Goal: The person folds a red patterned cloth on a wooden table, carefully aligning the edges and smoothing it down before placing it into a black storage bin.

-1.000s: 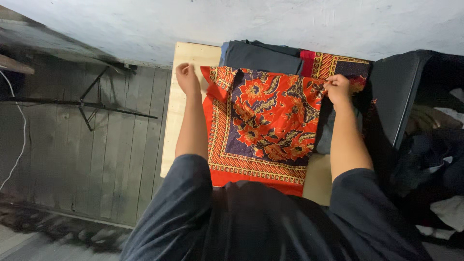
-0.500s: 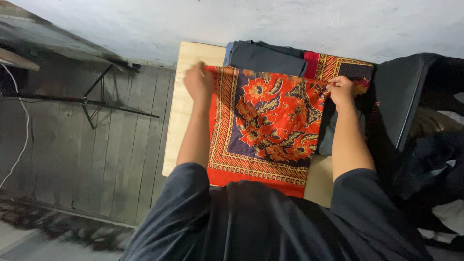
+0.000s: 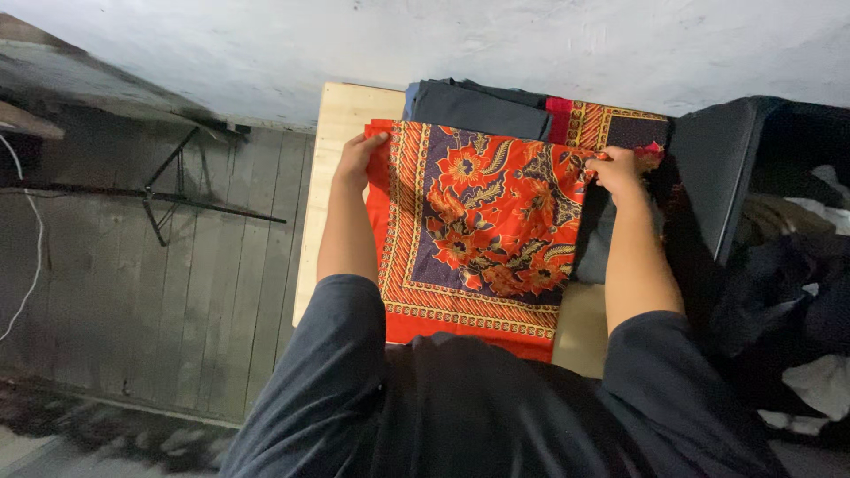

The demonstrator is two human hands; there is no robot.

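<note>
We have an orange-red batik cloth with dark floral centre and striped border spread flat over a pale wooden worktop. Our left hand pinches the cloth's far left corner, fingers closed on the edge; our right hand clamps the far right corner the same way, thumb and fingers together on the fabric. Between the two grips the far edge runs nearly straight and taut. The near edge lies toward our body and drops out of sight under our dark shirt.

As we judge it, the cloth is laid out and squared, with both far corners in hand; no fold of this piece shows yet, so the folding itself looks to be what is left.

Just beyond the grips, touching the far edge, sits a stack of folded dark grey fabric. Beside that, just past the right grip, lies another folded cloth of the same orange and dark pattern. To the right of the right grip a dark bag or case stands open, with mixed dark and pale clothing heaped behind it. To the left of the left grip, off the worktop, we see a grey plank floor with a black metal stand lying on it, and a white wall beyond everything.
</note>
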